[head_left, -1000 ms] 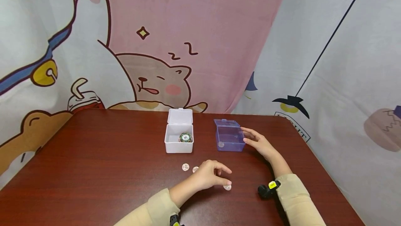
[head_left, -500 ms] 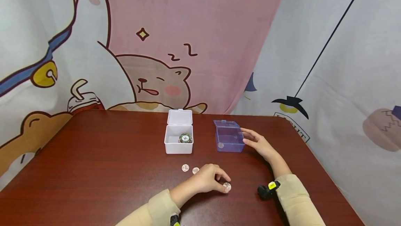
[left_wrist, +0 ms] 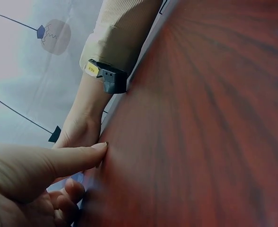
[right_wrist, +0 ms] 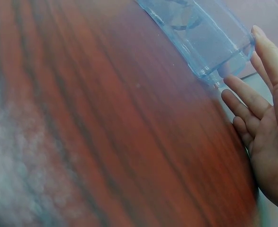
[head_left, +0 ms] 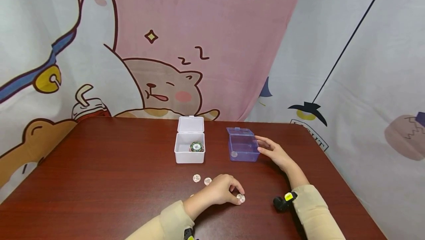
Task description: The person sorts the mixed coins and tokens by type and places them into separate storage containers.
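My left hand (head_left: 220,190) is low over the table, its thumb and index finger pinching a shiny coin (head_left: 241,198) by the edges. In the left wrist view the thumb (left_wrist: 77,161) stretches out and only a sliver of that coin shows at its tip. Fairly straight fingers of my right hand (head_left: 277,155) touch the right side of a clear purple box (head_left: 244,156), whose lid stands open. One coin (head_left: 234,154) lies inside that box. The right wrist view shows the thumb tip (right_wrist: 257,32) at the box's corner.
Left of the purple box stands an open white box (head_left: 189,157) with a green-patterned poker chip (head_left: 196,146) in it. Two coins, one of them the left coin (head_left: 196,178), lie before it; a third peeks out beside my left forearm. A printed curtain (head_left: 232,48) hangs behind the table.
My left thumb has slid from on top of the coin to its near edge, with the index finger at the far edge. The right hand and both boxes stay put.
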Available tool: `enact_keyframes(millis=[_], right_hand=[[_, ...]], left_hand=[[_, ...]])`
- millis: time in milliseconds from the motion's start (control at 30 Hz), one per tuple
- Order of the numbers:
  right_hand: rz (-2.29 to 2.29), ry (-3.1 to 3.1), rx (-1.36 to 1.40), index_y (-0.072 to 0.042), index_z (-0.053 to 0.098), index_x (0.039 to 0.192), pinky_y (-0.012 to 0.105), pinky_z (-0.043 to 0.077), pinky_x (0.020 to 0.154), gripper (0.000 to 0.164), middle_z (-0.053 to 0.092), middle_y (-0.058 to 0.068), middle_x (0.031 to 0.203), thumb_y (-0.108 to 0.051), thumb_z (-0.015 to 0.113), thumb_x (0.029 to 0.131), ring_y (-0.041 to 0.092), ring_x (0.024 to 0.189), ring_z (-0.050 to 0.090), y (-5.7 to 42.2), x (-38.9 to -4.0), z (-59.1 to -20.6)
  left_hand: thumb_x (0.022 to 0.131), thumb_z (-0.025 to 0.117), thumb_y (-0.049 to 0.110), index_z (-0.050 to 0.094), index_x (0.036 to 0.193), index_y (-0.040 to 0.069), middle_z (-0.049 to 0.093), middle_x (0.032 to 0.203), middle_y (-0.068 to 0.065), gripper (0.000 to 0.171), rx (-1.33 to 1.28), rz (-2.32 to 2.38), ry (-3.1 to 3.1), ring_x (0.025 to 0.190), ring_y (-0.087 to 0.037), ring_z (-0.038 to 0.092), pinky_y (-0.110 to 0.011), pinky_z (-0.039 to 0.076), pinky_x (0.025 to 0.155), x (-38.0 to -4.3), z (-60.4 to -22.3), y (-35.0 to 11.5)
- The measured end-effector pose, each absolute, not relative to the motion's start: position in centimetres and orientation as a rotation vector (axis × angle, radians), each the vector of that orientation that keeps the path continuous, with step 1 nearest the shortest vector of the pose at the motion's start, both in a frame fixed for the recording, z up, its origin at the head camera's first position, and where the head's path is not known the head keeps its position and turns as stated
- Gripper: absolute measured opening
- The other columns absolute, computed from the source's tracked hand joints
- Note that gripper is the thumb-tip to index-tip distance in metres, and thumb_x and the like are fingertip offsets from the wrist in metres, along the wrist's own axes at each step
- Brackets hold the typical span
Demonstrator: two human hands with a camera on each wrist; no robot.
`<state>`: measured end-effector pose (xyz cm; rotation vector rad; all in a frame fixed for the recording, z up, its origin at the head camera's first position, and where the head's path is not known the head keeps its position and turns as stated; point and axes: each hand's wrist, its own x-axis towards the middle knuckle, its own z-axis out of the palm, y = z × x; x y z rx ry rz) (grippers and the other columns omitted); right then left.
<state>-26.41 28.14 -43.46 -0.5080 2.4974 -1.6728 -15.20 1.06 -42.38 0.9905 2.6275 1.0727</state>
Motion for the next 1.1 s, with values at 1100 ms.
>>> enact_keyframes(millis=[1100], right_hand=[[-1.673, 2.502, -0.539, -0.01, 0.042, 0.144, 0.047, 0.036, 0.101, 0.052, 0.048, 0.022, 0.137, -0.018, 0.06, 0.096, 0.036, 0.124, 0.046, 28.5, -27.0, -44.4]], left_hand=[[0.072, 0.082, 0.007, 0.071, 0.064, 0.01, 0.038, 0.049, 0.012, 0.014, 0.91, 1.389, 2.481, 0.051, 0.002, 0.035, -0.015, 0.028, 0.049, -15.2, -42.2, 0.9]])
